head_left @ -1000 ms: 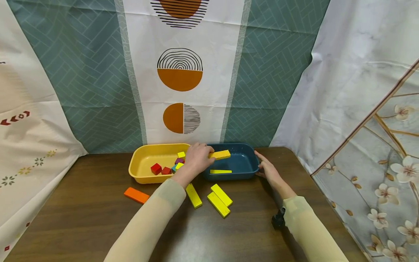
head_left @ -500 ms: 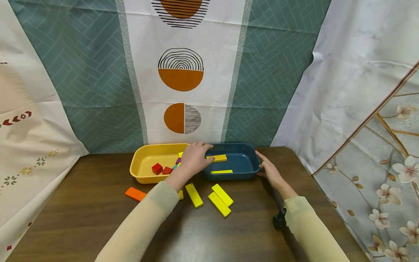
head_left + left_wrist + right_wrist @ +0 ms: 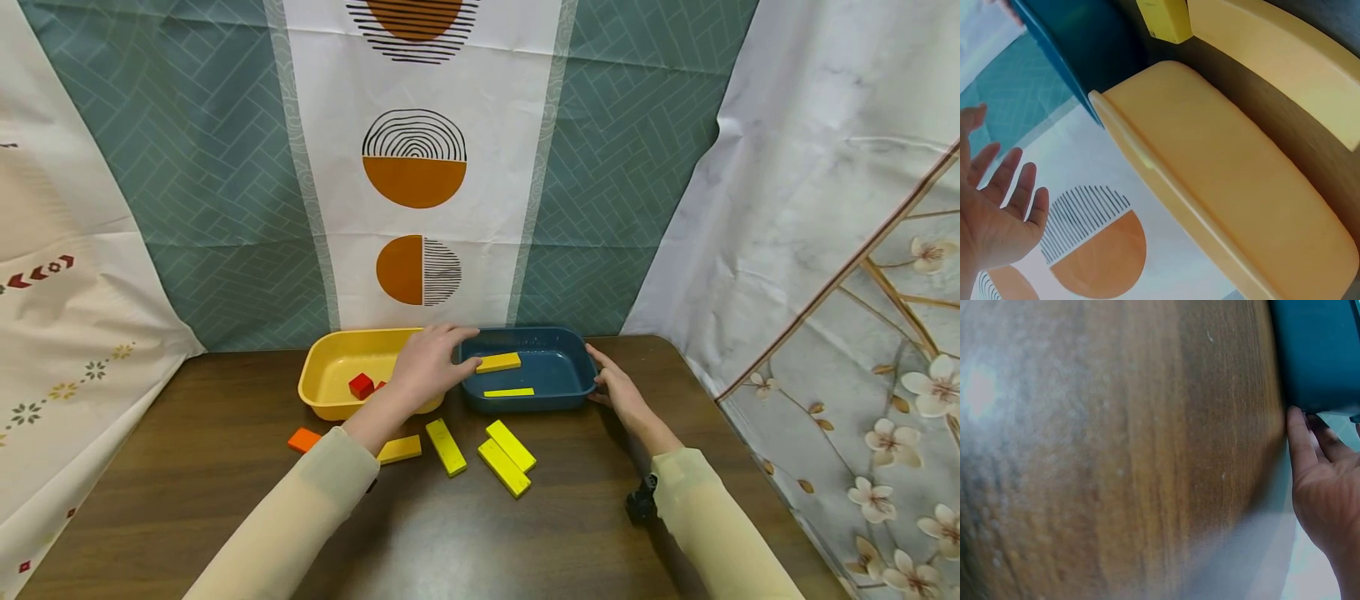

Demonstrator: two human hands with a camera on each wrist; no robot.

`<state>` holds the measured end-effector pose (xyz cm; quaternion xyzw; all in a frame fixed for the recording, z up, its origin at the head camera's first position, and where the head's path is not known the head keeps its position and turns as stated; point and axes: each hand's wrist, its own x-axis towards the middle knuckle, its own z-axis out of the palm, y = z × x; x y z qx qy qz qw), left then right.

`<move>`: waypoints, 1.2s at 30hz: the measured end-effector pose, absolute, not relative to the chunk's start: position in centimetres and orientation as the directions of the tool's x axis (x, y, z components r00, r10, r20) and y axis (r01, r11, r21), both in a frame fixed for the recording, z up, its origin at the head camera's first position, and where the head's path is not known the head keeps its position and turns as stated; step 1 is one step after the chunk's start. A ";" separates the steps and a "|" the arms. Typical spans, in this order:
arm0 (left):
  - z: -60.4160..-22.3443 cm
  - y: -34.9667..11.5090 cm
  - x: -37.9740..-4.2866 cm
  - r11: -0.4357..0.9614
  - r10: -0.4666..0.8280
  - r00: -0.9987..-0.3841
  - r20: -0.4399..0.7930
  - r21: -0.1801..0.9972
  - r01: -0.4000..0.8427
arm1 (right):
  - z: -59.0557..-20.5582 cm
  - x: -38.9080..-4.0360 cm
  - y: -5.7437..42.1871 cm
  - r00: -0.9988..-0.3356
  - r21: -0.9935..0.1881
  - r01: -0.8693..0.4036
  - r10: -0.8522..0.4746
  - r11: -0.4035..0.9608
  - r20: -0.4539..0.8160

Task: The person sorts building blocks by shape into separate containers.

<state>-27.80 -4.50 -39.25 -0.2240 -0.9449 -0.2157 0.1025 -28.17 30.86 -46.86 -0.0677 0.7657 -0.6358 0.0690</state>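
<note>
My left hand (image 3: 432,364) hovers over the right end of the yellow tray (image 3: 321,354), its fingers spread and holding nothing. Its thumb is near an amber wooden block (image 3: 499,362) lying in the dark blue tray (image 3: 573,375). A bright yellow block (image 3: 510,392) is also in that tray, along the near side. At the tray's right end my right hand (image 3: 622,393) touches the outer wall with fairly straight fingers; the right wrist view shows the fingertips (image 3: 1295,415) against the blue wall. A red cube (image 3: 361,386) sits in the yellow tray, whose other cubes are mostly hidden behind my left hand.
In front of the trays, on the wooden table (image 3: 525,550), lie two touching yellow blocks (image 3: 504,468), a single yellow block (image 3: 446,447), an amber block (image 3: 401,450) and an orange block (image 3: 303,439) partly hidden by my left arm. A patterned cloth (image 3: 420,183) hangs behind.
My left hand has let go of the amber block inside the blue tray and drawn back to the left, over the yellow tray. My right hand has stayed at the blue tray's end.
</note>
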 end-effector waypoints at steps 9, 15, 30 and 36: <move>-38.0 -6.2 -26.5 0.779 0.389 -0.854 0.346 0.371 0.505 | -49.3 -29.6 31.7 -0.986 -0.977 -0.038 -0.168 0.210 0.002; -37.5 -7.5 -25.6 0.758 0.399 -0.830 0.390 0.369 0.538 | -49.6 -29.8 31.7 -0.988 -0.973 -0.042 -0.154 0.226 0.007; -37.0 -11.3 -23.4 0.762 0.363 -0.830 0.424 0.378 0.526 | -49.6 -29.6 31.8 -0.987 -0.968 -0.037 -0.161 0.250 -0.004; -37.0 -13.2 -22.7 0.771 0.350 -0.843 0.408 0.386 0.507 | -49.7 -29.6 31.8 -0.986 -0.968 -0.049 -0.168 0.246 0.007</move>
